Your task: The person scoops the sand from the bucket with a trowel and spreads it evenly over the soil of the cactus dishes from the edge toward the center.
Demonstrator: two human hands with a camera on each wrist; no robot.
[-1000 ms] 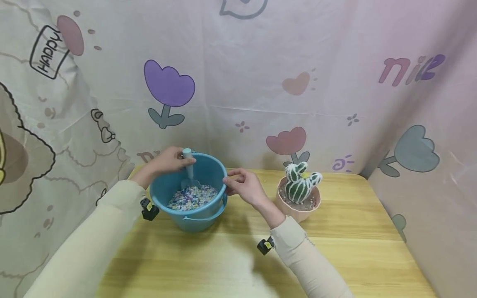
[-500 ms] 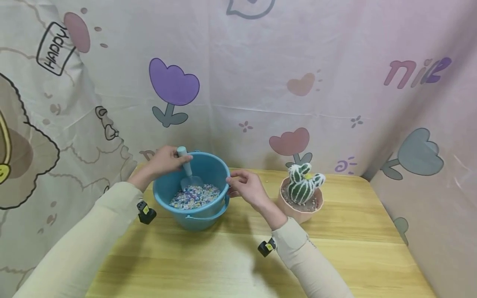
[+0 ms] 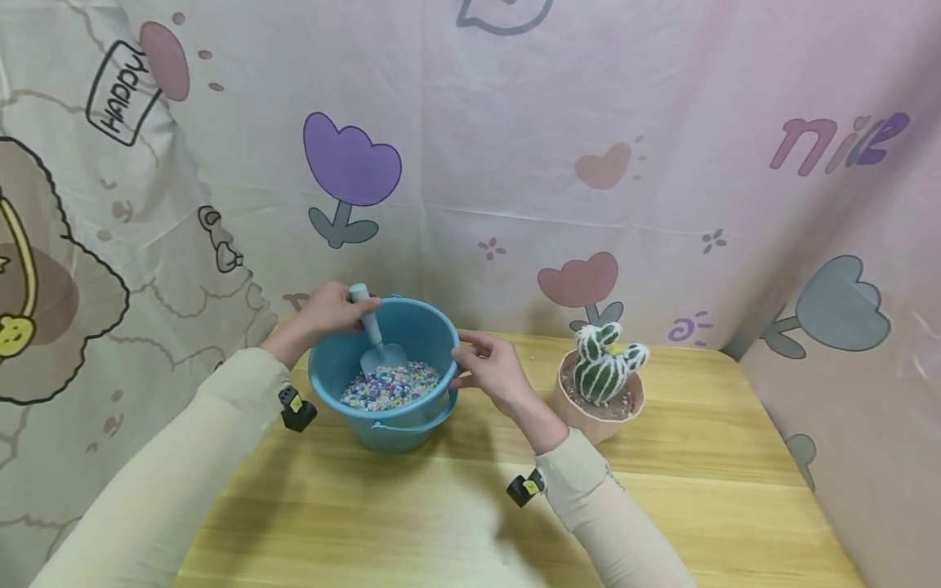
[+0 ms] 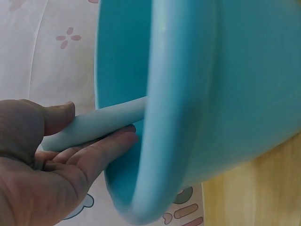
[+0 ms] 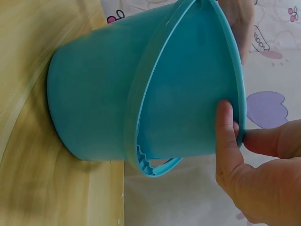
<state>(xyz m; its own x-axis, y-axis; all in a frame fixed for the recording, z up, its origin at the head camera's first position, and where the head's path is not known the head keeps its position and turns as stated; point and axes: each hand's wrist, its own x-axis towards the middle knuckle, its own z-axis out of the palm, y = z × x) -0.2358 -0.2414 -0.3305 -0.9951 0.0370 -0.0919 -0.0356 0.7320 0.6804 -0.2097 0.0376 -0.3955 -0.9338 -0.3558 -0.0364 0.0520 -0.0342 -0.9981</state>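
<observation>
1. The toy shovel (image 3: 372,327) stands tilted inside the blue bucket (image 3: 390,439), its translucent blade touching the multicoloured pellets (image 3: 390,392) at the bottom and its handle rising toward the rim.
2. The left hand (image 3: 329,312) pinches the shovel's handle, thumb on one side and fingers on the other; the left wrist view shows this grip clearly.
3. The right hand (image 3: 498,371) pinches the bucket's rim, the thumb at the rim's inner edge and a finger laid along the outer wall.
4. The shovel looks like light, stiff plastic; its smooth, round handle could twist under a loose pinch, so the middle of the handle seems the best hold. The thin blade may flex or crack if pried hard.
5. The bucket looks rigid and fairly light, with the pellets weighting its base; the thick rim offers a secure edge. The bail (image 3: 419,426) hangs down and probably swings freely.
6. The pellets look loose and likely roll or spill easily.
7. A potted cactus (image 3: 601,377) stands on the wooden table (image 3: 441,523), to the right of the bucket.
</observation>
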